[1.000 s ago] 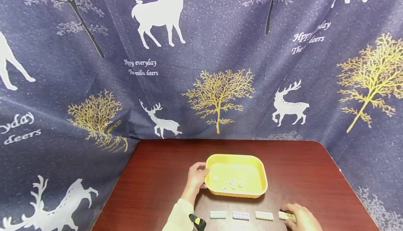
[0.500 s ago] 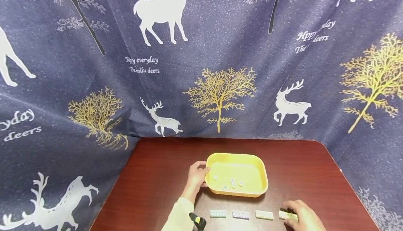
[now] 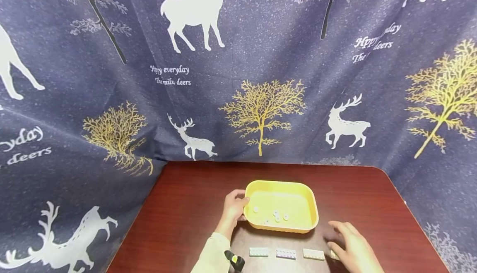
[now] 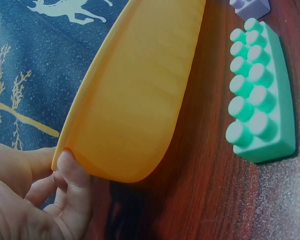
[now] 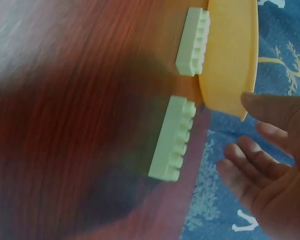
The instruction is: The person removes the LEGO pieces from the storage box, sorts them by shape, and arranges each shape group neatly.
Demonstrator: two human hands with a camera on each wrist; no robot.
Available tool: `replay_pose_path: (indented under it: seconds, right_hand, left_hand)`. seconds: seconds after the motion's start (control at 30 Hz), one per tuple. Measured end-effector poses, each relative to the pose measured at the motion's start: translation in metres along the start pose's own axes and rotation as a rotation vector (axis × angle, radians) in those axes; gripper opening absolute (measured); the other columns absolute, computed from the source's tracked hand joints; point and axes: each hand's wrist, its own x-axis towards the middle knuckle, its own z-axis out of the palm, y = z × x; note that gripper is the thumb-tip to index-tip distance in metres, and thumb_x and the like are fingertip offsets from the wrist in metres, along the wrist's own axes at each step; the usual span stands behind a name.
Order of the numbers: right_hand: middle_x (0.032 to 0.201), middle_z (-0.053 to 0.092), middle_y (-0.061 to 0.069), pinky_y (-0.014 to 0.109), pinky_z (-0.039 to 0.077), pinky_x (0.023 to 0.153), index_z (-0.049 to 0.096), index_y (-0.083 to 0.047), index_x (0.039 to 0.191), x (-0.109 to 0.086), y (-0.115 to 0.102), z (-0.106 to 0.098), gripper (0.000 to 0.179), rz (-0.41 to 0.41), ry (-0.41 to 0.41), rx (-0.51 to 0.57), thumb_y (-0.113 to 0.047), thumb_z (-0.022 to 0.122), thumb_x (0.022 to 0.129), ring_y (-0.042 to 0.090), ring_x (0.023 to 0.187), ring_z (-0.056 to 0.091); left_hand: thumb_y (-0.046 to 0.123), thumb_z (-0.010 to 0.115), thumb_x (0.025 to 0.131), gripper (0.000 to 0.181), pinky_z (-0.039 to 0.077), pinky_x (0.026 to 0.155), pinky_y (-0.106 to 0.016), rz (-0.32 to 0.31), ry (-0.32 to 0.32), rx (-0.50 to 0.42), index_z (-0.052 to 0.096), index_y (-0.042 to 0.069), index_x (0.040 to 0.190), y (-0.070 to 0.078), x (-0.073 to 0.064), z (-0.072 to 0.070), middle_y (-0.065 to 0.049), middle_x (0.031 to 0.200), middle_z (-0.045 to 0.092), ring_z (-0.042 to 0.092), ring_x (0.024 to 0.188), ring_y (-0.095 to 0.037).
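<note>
My left hand (image 3: 234, 206) pinches the left end of a yellow plastic bin (image 3: 283, 228), thumb over its rim in the left wrist view. Several small white round pieces (image 3: 277, 219) lie on the bin's floor. My right hand (image 3: 352, 246) is held over the right end of a row of building bricks, fingers loosely extended and holding nothing. Beneath it lies a pale yellow-green brick (image 5: 170, 142), mostly hidden by the hand in the head view. Another pale brick (image 3: 314, 254) sits just left of that one.
Farther left in the row are a lavender brick (image 3: 285, 254) and a mint-green brick (image 4: 262, 95), in front of the bin. All rest on a dark red wooden table (image 3: 193, 198). A blue cloth with deer and trees (image 3: 238, 66) hangs behind it.
My right hand has let go of the rightmost brick and lifted away from it, its fingers straightening forward. My left hand keeps its hold on the bin.
</note>
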Motion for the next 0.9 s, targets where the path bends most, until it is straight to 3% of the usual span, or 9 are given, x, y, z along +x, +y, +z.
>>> replay_pose_path:
  seconds: [0.2,0.43,0.6,0.9]
  right_hand:
    - [0.106,0.067,0.0,0.035,0.062,0.071,0.067,-0.013,0.124,0.004,-0.015,0.005,0.052,-0.03,0.11,0.061,-0.017,0.089,0.077,0.023,0.089,0.072]
    - [0.107,0.068,-0.003,0.037,0.062,0.077,0.069,-0.017,0.123,0.017,-0.03,0.005,0.046,-0.049,0.138,0.092,-0.019,0.088,0.08,0.019,0.096,0.069]
    - [0.103,0.069,-0.005,0.035,0.061,0.073,0.071,-0.017,0.118,0.03,-0.04,0.009,0.045,-0.107,0.194,0.107,-0.013,0.089,0.077,0.015,0.088,0.07]
    - [0.103,0.067,-0.007,0.03,0.058,0.067,0.07,-0.017,0.117,0.045,-0.052,0.02,0.045,-0.112,0.179,0.105,-0.015,0.089,0.076,0.014,0.084,0.069]
  left_hand:
    - [0.006,0.068,0.096,0.035,0.049,0.037,-0.02,0.003,0.001,0.004,0.063,0.002,0.13,-0.001,-0.001,0.0,-0.02,0.091,0.064,0.059,0.054,-0.016]
    - [0.006,0.068,0.095,0.036,0.049,0.036,-0.019,0.001,0.011,0.001,0.063,0.001,0.13,-0.001,0.001,0.001,-0.02,0.091,0.064,0.059,0.053,-0.015]
    - [0.006,0.068,0.095,0.033,0.048,0.036,-0.019,0.007,0.012,-0.009,0.064,0.002,0.128,-0.002,0.001,0.001,-0.021,0.09,0.064,0.057,0.052,-0.015]
    - [0.005,0.067,0.095,0.034,0.047,0.035,-0.018,0.014,0.01,0.003,0.063,0.001,0.129,-0.001,0.0,0.001,-0.022,0.091,0.066,0.058,0.052,-0.016]
